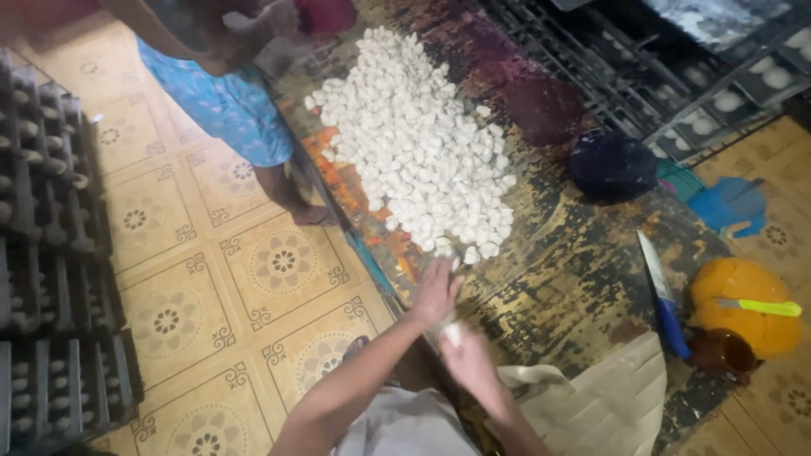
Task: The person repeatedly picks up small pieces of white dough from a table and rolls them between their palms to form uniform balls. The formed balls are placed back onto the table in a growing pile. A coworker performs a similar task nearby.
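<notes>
Your left hand (438, 291) lies flat and open at the near edge of the dough-piece heap (418, 139); your right hand (466, 355) pinches one white piece (453, 333) just behind it. A careless sweep could push pieces off the worn table (574, 253), and the knife (663, 295) lies to your right.

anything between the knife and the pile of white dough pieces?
Head view: only bare, worn dark tabletop lies between the blue-handled knife and the pile of white dough pieces. Nothing stands on that stretch.

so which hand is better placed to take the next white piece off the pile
Probably the left hand: it is stretched out to the near edge of the pile of white pieces. The right hand sits further back and already has a white piece at its fingers.
</notes>
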